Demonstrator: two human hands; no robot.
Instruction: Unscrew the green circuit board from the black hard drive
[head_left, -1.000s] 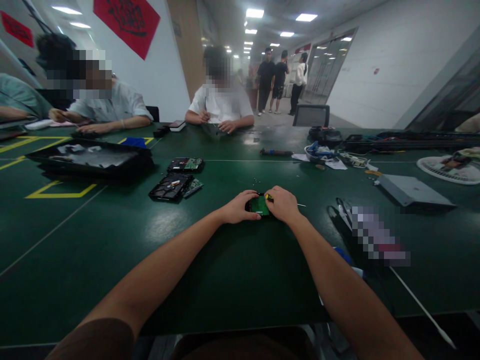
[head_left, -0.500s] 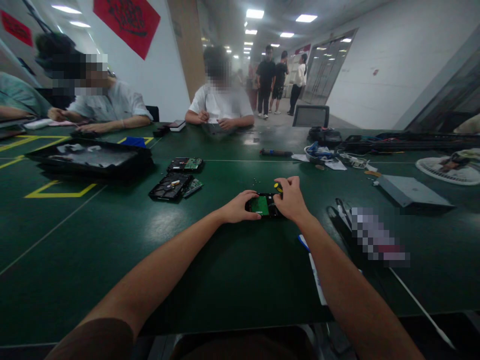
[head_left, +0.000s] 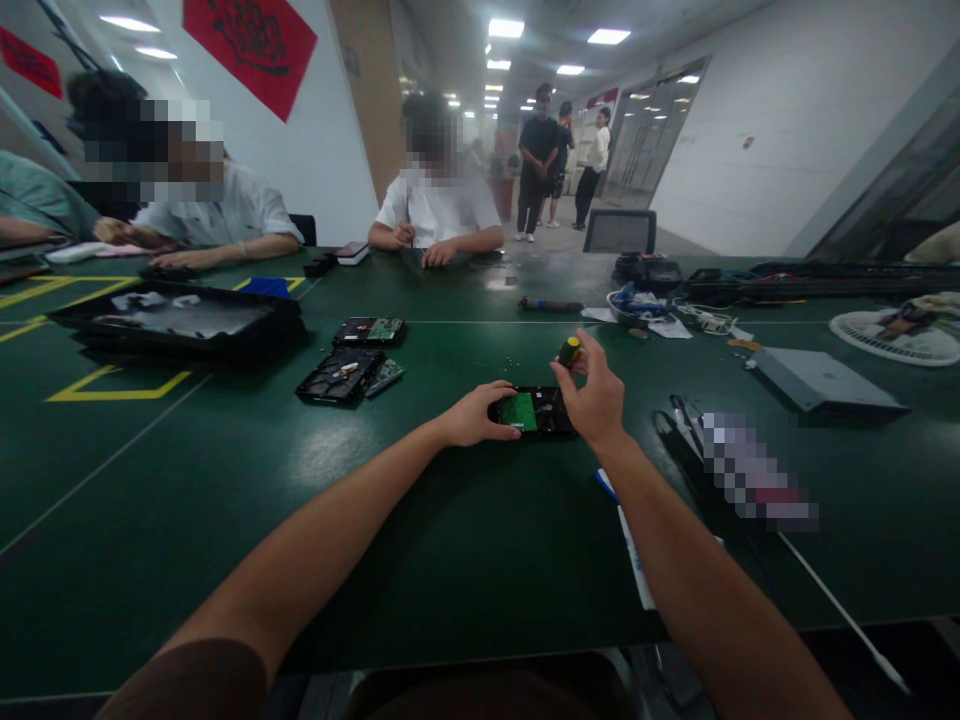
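While bracing the hard drive (head_left: 551, 414) on the table (head_left: 435, 560) at twelve o'clock, with the left hand (head_left: 477, 416) clasped half-open around its nine-o'clock end, grips a screwdriver (head_left: 570, 350) in the curled right hand (head_left: 598, 397) at one o'clock. Probably unscrewing; cannot see the tip. Next, presumably: seat it squarely, twist.

the bare left forearm (head_left: 322, 520) slants forward and inward from the lower left, its wrist (head_left: 439, 432) nearly straight; the bare left hand (head_left: 480, 414) sits low, thumb and fingers parted in a curved grip. the bare right forearm (head_left: 694, 540) slants in opposite, the bare right hand (head_left: 598, 400) tilted upward, bent fingers pinching toward the thumb.
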